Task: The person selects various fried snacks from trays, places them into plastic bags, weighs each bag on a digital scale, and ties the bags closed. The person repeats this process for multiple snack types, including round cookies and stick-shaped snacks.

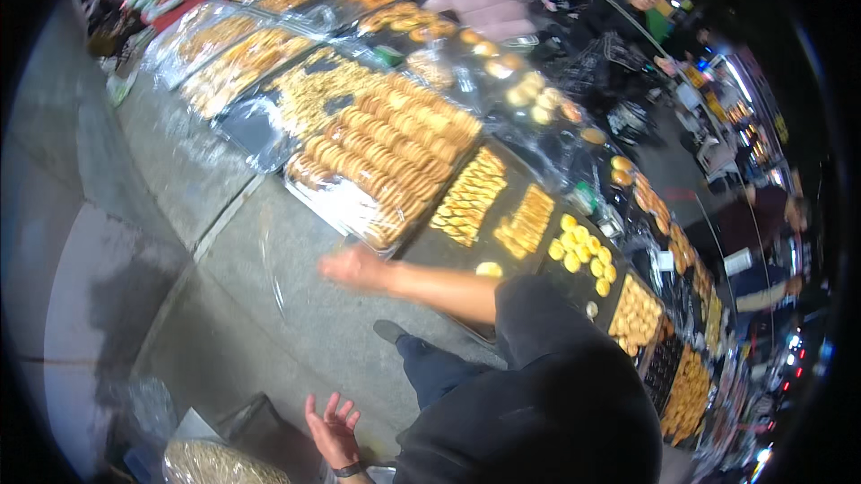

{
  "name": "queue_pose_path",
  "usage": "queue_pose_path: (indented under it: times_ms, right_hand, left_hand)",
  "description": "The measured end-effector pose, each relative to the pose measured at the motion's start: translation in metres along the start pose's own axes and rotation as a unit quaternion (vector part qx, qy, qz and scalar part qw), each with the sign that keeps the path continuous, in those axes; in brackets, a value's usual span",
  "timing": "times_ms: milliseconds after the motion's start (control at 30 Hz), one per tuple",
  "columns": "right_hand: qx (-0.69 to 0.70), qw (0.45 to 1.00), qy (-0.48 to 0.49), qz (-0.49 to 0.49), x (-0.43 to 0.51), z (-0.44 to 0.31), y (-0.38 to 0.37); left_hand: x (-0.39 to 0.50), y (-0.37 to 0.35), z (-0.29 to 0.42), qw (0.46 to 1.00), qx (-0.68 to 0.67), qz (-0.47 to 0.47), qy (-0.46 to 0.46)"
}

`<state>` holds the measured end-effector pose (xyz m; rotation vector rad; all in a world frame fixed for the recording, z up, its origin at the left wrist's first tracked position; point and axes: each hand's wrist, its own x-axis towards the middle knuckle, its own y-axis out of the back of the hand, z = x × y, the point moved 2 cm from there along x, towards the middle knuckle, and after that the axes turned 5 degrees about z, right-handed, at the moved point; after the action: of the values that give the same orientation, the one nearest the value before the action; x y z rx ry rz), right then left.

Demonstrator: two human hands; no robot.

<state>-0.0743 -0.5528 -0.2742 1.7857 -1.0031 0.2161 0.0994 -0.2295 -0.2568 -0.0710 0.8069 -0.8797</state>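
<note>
My right hand (pixel 355 268) is stretched out beside the near corner of a tray of stacked round cookies (pixel 387 154). Its fingers look curled, but blur hides whether they hold anything. Clear plastic film (pixel 343 205) shines over the cookies' front end. My left hand (pixel 334 431), with a dark wristband, is low in the picture, palm showing and fingers apart, holding nothing. Twisted pastries (pixel 471 195) and a lone yellow pastry (pixel 489 270) lie on a dark tray just beyond my right forearm.
Yellow round pastries (pixel 584 250) and small pale pastries (pixel 635 316) continue along the stall. Plastic-wrapped trays (pixel 245 67) stand at its far end. A plastic bag of bulk food (pixel 218 462) sits lower left on the concrete floor (pixel 282 343). People stand across the stall.
</note>
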Motion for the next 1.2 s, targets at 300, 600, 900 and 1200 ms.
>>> queue_pose_path:
  times_ms: [300, 600, 900, 1200]
  right_hand:
    - [0.139, 0.977, 0.018, -0.158, -0.146, -0.298, -0.091]
    - [0.651, 0.629, -0.302, -0.298, -0.149, -0.500, -0.136]
    - [0.489, 0.753, -0.165, -0.409, -0.103, -0.595, -0.173]
    - [0.170, 0.873, 0.238, -0.392, -0.099, -0.750, -0.237]
  left_hand:
    - [-0.156, 0.131, -0.034, 0.994, -0.104, -0.032, -0.019]
    - [-0.262, 0.202, -0.048, 0.861, 0.265, 0.197, -0.388]
    - [-0.387, 0.329, -0.065, 0.711, 0.207, 0.600, -0.304]
    - [-0.406, 0.608, -0.026, 0.428, 0.509, 0.670, -0.329]
